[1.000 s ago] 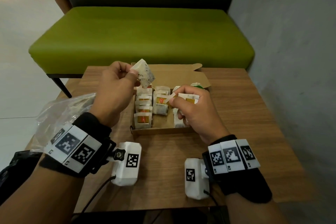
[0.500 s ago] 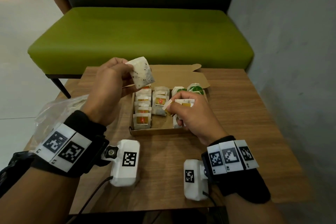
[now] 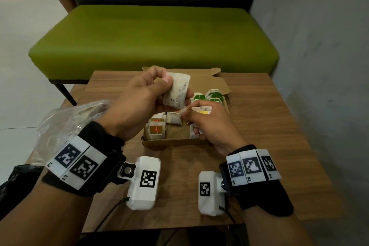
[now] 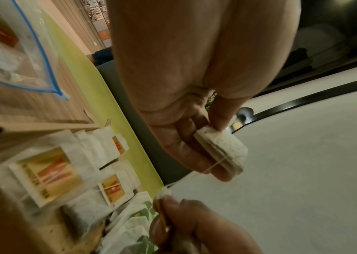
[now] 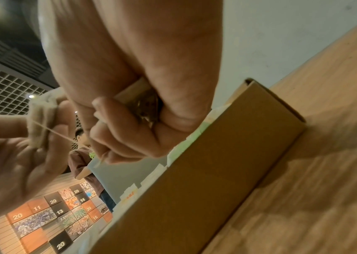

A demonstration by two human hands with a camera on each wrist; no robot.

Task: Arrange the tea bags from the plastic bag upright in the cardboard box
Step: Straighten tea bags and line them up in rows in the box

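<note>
The left hand (image 3: 139,104) is up over the far-left part of the box (image 3: 171,142), thumb and fingers pinching a loose tea bag (image 3: 176,92) by its upper end, and the bag hangs with its long axis close to vertical, tilted a little with the lower end toward the near left. Just right of it and lower, the right hand (image 3: 207,124) is curled, its thumb and forefinger nipping the paper tag (image 4: 163,192) at the end of the string (image 4: 212,167); the left wrist view shows that string running taut from the bag's side down to the tag. The right hand's other fingers are clenched round what looks like a second bag (image 3: 201,109) with a yellow label, though how much they hold cannot be told. So here is the relation that matters: the bag sits directly above the box, already nearly upright, and the open floor of the box (image 3: 177,133) lies below it and slightly nearer, between the orange-labelled row (image 3: 156,128) on the left and the right hand. The left hand is the one carrying it, so a drop into that gap looks like its job, with the string needing to be tucked first. The plastic bag (image 3: 65,124) lies well to the left on the table (image 3: 259,126), behind the left wrist.
</note>
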